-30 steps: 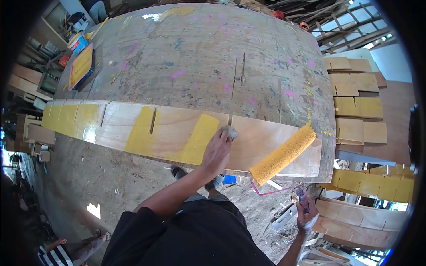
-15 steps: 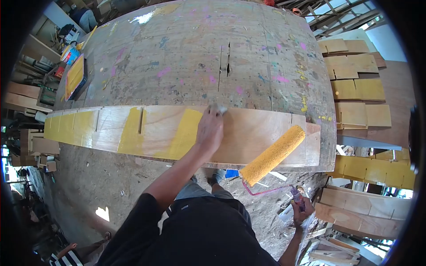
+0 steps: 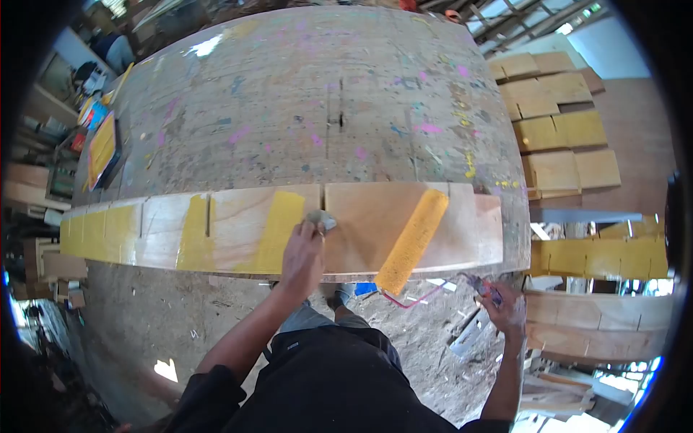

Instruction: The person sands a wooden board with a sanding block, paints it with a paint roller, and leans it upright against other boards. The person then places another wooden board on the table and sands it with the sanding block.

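A long plywood board (image 3: 249,252) lies along the near edge of the table, with yellow paint toward its left end and several narrow slots cut in from its far edge. My left hand (image 3: 304,256) is closed around a small greyish-white wad (image 3: 324,219), pressed to the bare wood by one slot; its material is unclear. My right hand (image 3: 504,307), out past the near edge of the table, grips the handle of a paint roller (image 3: 411,240). The roller's yellow-orange sleeve slants over the right part of the board; I cannot tell whether it touches.
The paint-spotted table (image 3: 281,108) stretches away ahead. A paint tray (image 3: 103,150) with yellow paint sits at its left edge, near a small bucket (image 3: 92,114). Cut plywood pieces (image 3: 552,133) stand to the right, with a yellow slotted board (image 3: 599,257) below them.
My left hand with the wad has come nearer to me, down beside the slot. My right hand has risen, and the roller has moved left. The camera view has shifted slightly.
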